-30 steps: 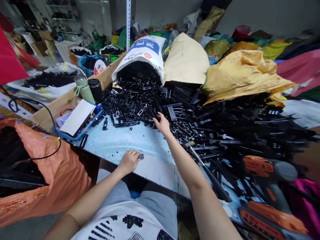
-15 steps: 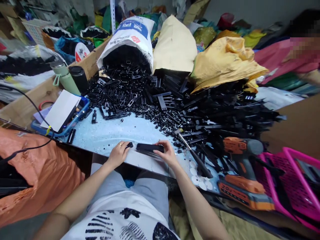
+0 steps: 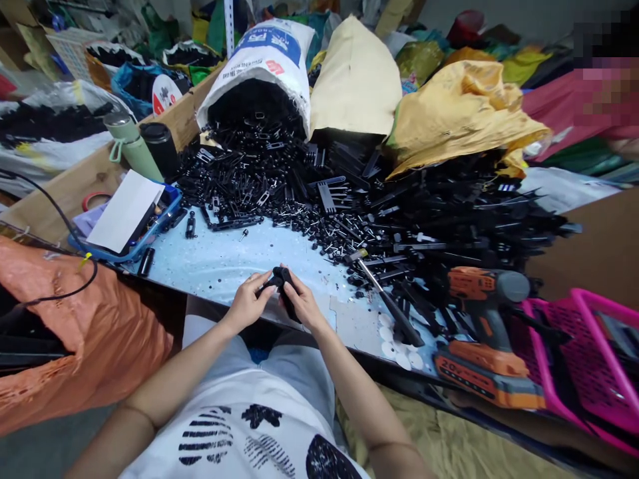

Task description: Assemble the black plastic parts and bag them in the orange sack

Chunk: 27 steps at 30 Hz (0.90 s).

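Near the table's front edge, my left hand [image 3: 249, 299] is closed on a small black part [image 3: 270, 282]. Touching it from the right, my right hand [image 3: 302, 303] grips a long black piece [image 3: 288, 301] that tilts down toward my lap. The two black items meet between my fingertips, and my fingers hide much of both. Beyond my hands, a heap of black plastic parts [image 3: 239, 176] spreads out of a white sack [image 3: 264, 60]. Small pins [image 3: 324, 233] lie along the heap's near edge.
A hammer [image 3: 387, 299] and an orange cordless drill [image 3: 492, 339] lie on the right, beside a pink basket [image 3: 584, 352]. At left are a blue tray [image 3: 124, 256], a green bottle [image 3: 134, 150] and a black cup [image 3: 160, 150]. A person's red sleeve [image 3: 564, 110] shows at upper right.
My hands have come together. The long black piece in my right hand has turned from level to steeply tilted and now meets the small part in my left hand.
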### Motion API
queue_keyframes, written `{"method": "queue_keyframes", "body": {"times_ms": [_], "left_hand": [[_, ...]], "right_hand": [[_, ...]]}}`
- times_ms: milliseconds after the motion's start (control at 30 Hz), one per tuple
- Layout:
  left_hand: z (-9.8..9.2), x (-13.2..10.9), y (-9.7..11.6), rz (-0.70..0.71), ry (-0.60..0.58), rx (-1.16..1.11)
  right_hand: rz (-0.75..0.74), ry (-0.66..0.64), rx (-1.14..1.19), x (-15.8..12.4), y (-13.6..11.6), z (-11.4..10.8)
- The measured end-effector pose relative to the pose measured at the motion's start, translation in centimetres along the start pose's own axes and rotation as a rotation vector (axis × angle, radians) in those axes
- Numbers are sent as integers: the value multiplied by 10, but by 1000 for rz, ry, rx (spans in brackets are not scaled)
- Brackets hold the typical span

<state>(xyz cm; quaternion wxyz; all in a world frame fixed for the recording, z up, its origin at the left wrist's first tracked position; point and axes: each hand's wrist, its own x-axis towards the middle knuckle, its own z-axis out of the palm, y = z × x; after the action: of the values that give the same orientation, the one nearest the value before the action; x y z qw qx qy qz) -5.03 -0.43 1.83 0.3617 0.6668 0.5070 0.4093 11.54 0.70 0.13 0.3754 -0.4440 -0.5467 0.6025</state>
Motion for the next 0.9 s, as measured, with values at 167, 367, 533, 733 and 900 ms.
{"method": "queue_keyframes", "body": {"times_ms": [167,367,533,733,900], "left_hand": [[-4,-4,9,73,-83,112],[14,-5,15,151,29,128],[30,-1,30,251,316,53],[15,14,27,363,145,61],[11,24,16,345,62,67]], "right_hand": [[-108,-93,-165,-11,-10,-29],[-245,-42,-314,-14,-19,-31],[-292,156,-258,-20,-10,-3],[-336,269,-277,-23,-9,3],[-279,299,-223,-18,-2,9]]}}
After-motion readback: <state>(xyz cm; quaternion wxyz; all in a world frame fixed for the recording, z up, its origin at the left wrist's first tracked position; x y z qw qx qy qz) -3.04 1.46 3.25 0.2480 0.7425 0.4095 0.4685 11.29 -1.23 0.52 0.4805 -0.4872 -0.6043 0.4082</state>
